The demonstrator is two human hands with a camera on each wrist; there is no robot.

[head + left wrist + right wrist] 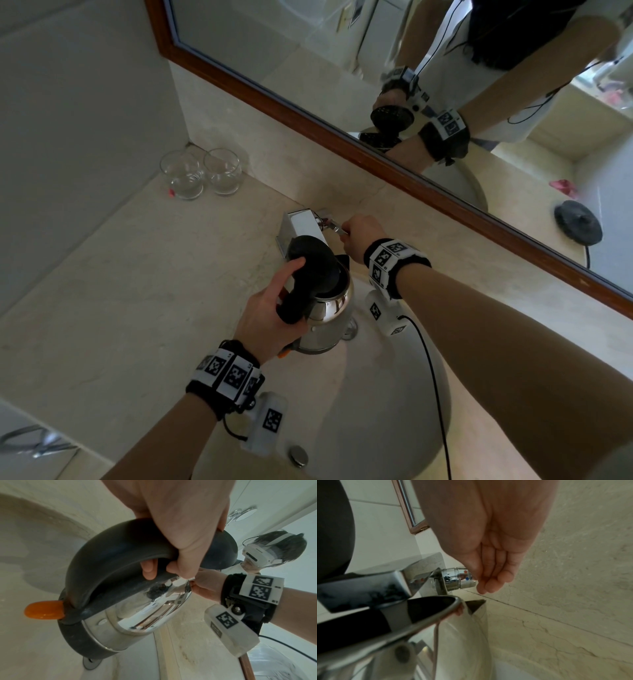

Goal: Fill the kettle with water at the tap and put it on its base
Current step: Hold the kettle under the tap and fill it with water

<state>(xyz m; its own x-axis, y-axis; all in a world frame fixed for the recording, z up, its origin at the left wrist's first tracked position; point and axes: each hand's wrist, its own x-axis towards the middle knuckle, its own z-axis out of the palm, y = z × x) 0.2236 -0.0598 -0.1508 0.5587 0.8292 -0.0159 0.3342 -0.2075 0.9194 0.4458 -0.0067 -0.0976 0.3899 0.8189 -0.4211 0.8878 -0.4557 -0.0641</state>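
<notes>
A shiny steel kettle with a black handle hangs over the sink basin, its black lid raised right under the chrome tap. My left hand grips the handle; in the left wrist view the fingers wrap round the black handle above an orange switch. My right hand is at the tap's side. In the right wrist view its curled fingers close on the end of the chrome knob, just above the kettle's open rim. The round black kettle base shows only as a reflection in the mirror.
Two clear glasses stand in the far left corner of the beige stone counter. A wood-framed mirror runs along the back wall. A metal drain plug sits at the basin's near edge. A black cable trails from my right wrist.
</notes>
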